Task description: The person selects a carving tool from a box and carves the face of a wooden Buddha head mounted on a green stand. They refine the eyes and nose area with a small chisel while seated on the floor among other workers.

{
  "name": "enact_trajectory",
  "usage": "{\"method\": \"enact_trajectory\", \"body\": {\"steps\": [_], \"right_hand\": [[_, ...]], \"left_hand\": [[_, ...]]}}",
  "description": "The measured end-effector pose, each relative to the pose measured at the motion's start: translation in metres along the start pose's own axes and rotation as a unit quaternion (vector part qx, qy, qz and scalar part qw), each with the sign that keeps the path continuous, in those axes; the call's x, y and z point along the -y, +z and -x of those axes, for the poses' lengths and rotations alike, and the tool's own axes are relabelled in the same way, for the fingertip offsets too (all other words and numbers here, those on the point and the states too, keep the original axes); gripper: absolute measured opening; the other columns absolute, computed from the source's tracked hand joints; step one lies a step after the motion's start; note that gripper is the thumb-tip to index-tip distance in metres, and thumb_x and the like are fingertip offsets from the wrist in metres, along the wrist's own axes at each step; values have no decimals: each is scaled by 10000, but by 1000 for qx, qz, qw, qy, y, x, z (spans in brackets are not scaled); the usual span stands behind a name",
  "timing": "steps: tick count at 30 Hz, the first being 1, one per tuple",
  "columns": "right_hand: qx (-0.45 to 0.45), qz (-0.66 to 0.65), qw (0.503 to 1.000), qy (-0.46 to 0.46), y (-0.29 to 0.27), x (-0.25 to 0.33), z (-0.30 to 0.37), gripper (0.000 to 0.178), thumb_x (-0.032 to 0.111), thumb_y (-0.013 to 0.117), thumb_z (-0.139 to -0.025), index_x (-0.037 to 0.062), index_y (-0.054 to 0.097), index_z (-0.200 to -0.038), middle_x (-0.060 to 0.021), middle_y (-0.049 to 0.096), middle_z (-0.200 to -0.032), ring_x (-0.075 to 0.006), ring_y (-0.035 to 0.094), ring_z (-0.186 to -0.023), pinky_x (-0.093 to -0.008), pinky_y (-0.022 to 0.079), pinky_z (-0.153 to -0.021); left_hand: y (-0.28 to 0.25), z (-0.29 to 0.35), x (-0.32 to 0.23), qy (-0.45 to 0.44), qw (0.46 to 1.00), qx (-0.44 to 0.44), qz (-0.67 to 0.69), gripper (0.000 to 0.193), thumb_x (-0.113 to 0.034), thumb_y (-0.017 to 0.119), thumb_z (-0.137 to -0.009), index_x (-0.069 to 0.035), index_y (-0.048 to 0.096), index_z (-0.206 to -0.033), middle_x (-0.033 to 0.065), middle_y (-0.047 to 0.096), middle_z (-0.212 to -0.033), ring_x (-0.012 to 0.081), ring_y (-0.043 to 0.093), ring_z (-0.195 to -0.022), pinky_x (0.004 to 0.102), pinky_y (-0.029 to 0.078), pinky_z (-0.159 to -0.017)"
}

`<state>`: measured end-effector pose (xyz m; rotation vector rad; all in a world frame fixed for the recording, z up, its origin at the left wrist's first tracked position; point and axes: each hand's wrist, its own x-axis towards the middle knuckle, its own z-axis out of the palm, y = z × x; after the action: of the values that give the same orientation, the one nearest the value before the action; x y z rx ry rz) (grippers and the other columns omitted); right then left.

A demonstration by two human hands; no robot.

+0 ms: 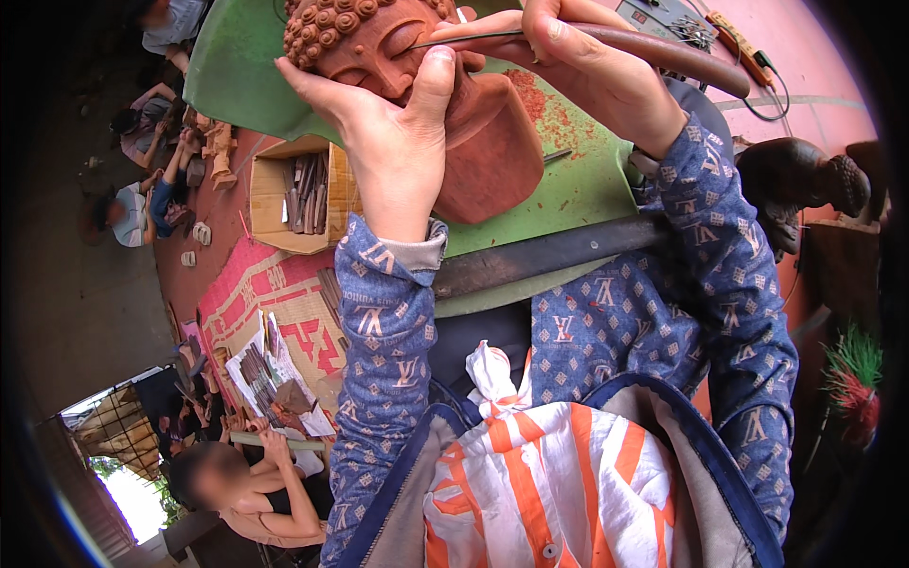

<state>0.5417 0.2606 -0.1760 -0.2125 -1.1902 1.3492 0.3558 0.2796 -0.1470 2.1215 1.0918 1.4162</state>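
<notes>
Bust [492, 147] held in left hand [390, 142], thumb spread wide; right hand [611, 76] pinching slim brown-handled tool [668, 55].

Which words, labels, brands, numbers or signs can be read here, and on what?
Blue jacket sleeve: repeated pale monograms and lettering, left unquoted.
Pink-and-tan cardboard: large printed characters, left unquoted.
Gray box: small label, too small to read.
Buddha bust: no text visible.

Green plastic surface [595, 194]: reddish shavings [527, 95], thin dark rod [558, 154], dark bar [549, 251] along near edge; carved bust [488, 156] over it, contact unclear to me | Red floor [183, 284]: I see a tool-filled cardboard box [268, 199] and a printed cardboard sheet [308, 289] bearing paper [316, 423] with tools [265, 375].
</notes>
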Motion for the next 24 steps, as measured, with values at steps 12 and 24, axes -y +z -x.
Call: {"method": "enact_trajectory", "body": {"steps": [12, 24], "right_hand": [[37, 164, 985, 34, -2, 17, -2, 212, 230, 546, -957, 51, 492, -858, -203, 603, -1233, -117, 503, -856, -268, 400, -815], [38, -25, 998, -37, -5, 1, 0, 256, 270, 582, -938, 47, 485, -858, -259, 595, -1165, -310, 521, -1207, -448, 371, -1054]], "left_hand": [[0, 2, 8, 5, 1000, -17, -6, 1040, -415, 687, -851, 86, -11, -1439, 257, 197, -1462, 312, 233, -1370, 382, 160, -1141], [3, -3, -17, 12, 1000, 11, 24, 1084, -398, 730, -802, 79, 5, -1452, 243, 149, -1477, 315, 176, -1385, 395, 113, -1150]]}}
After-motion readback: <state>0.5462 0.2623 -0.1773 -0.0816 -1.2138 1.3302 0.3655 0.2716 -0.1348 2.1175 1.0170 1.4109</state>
